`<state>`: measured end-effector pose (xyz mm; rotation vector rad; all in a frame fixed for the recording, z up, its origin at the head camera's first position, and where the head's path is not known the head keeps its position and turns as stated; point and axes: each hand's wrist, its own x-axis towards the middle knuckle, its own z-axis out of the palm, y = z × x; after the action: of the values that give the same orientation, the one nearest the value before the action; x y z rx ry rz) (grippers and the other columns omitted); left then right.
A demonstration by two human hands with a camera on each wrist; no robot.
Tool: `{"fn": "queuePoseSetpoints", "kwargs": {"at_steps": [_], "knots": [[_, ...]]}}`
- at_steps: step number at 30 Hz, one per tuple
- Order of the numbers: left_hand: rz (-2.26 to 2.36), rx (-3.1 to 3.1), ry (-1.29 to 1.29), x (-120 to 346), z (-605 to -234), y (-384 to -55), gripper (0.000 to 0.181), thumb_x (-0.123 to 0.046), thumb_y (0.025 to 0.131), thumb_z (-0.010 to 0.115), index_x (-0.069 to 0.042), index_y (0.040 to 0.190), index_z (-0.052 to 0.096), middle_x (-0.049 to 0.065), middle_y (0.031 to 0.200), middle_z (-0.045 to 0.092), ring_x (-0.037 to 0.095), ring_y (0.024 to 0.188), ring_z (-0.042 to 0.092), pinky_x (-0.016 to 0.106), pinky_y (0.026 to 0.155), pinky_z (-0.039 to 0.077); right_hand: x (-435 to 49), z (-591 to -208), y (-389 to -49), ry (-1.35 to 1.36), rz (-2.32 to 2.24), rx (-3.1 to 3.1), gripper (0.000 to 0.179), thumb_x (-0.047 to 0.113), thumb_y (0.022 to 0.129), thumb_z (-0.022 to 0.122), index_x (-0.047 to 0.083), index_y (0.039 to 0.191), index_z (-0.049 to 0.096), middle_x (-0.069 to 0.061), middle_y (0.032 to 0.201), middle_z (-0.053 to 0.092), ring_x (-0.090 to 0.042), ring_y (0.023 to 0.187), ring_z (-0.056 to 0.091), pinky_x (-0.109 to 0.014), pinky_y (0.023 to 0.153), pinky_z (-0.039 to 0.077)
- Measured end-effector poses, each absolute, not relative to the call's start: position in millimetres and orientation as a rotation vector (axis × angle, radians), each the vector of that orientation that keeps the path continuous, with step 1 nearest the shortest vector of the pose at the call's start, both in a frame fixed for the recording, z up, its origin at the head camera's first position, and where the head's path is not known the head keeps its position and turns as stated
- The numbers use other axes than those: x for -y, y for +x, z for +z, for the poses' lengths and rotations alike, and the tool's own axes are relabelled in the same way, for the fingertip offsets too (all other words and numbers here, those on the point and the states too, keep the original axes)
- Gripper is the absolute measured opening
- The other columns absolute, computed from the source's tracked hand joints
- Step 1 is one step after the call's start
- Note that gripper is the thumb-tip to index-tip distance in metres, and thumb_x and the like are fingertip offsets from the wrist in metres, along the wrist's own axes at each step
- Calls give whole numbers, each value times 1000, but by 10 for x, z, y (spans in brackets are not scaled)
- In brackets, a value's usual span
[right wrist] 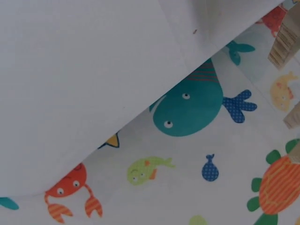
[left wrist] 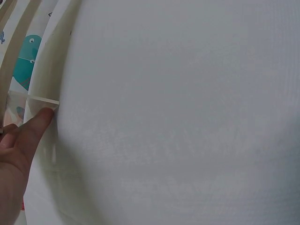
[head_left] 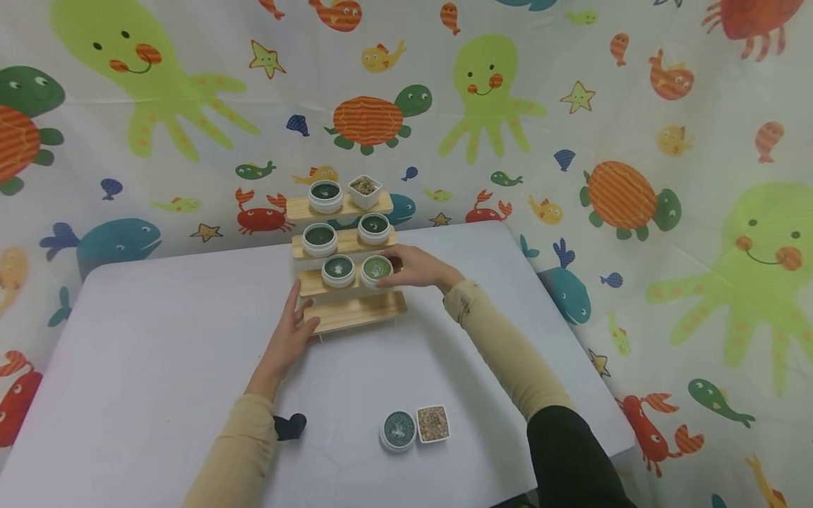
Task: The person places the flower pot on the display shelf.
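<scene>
In the head view, a four-step wooden stand (head_left: 358, 312) with clear supports stands near the back of the table. My right hand (head_left: 416, 267) pinches a round white jar with green contents (head_left: 377, 268) at the right of the second step from the front. Left of it on that step is a jar with dark green contents (head_left: 339, 269). At the stand's left end, my left hand (head_left: 291, 337) touches the lower steps with fingers mostly straight. One digit meets a clear support (left wrist: 44, 100) in the left wrist view. The right wrist view does not show the right hand.
Higher steps hold dark-filled jars (head_left: 320, 238) and a square dish of dried herbs (head_left: 365, 190). Near the table's front are a round jar (head_left: 399, 430) and a square dish of tan bits (head_left: 433, 424). A dark object (head_left: 291, 427) shows beside the left sleeve. A patterned curtain hangs behind.
</scene>
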<state>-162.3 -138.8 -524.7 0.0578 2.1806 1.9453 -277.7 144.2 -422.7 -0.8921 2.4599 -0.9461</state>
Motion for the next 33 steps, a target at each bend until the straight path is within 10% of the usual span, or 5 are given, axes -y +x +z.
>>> {"fn": "queuePoseSetpoints", "kwargs": {"at_steps": [20,33], "knots": [[1953,-2119,31,1326,-4935,-1510,85,-5,102,49,-36,156,-10,28,159,12,50,136,32,59,104,39,-1437,-4218,-2782,-772,-975,-2490,54,35,84,76,6,127,59,-3,105,61,-15,91,54,-25,79,49],[1925,-2185,26,1382,-5249,-1629,85,-14,103,50,-55,149,-9,22,161,13,47,136,36,56,102,43,-1449,-4305,-2786,-699,-1007,-2533,48,39,84,76,10,120,64,0,100,62,-13,88,53,-24,74,48]]}}
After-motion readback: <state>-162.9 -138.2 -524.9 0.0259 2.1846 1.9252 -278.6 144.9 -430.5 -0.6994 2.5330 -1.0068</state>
